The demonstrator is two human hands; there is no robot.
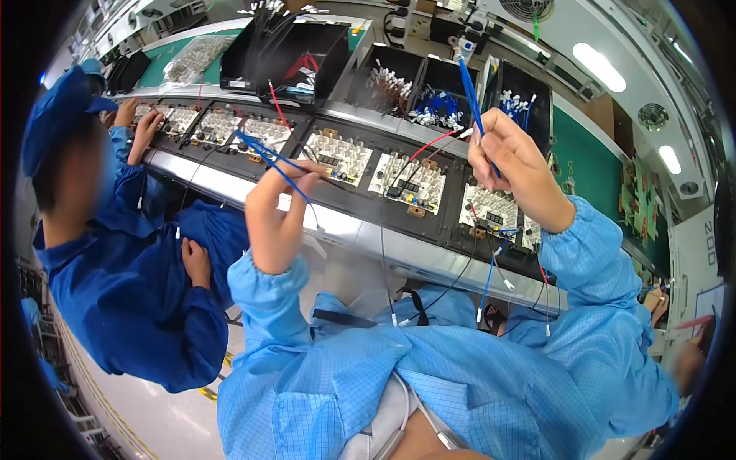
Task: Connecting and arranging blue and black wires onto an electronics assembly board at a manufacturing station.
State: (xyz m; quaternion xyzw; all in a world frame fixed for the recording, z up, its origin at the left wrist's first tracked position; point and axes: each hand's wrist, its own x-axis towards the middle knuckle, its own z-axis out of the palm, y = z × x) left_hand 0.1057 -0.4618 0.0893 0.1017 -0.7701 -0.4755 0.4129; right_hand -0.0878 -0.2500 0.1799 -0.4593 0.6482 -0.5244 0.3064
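My left hand (274,218) is raised over the near edge of the line, its fingers pinched on a few blue wires (261,147). Higher up on the right, my right hand (523,170) is closed around a bundle of blue wires (469,86) whose white-tipped ends point up and away. Below and between the hands lie white circuit boards with small displays: one board (337,156) near my left hand, a middle board (410,184) with a red wire (429,146), and another board (489,208) under my right hand. Loose wires hang over the front edge.
Behind the boards stand black bins, including a bin (450,72) of blue wires and a bin (326,47) with red wires. A metal rail (337,211) runs along the front. At left, a co-worker in dark blue (130,307) sits close by; other hands work at the boards beyond.
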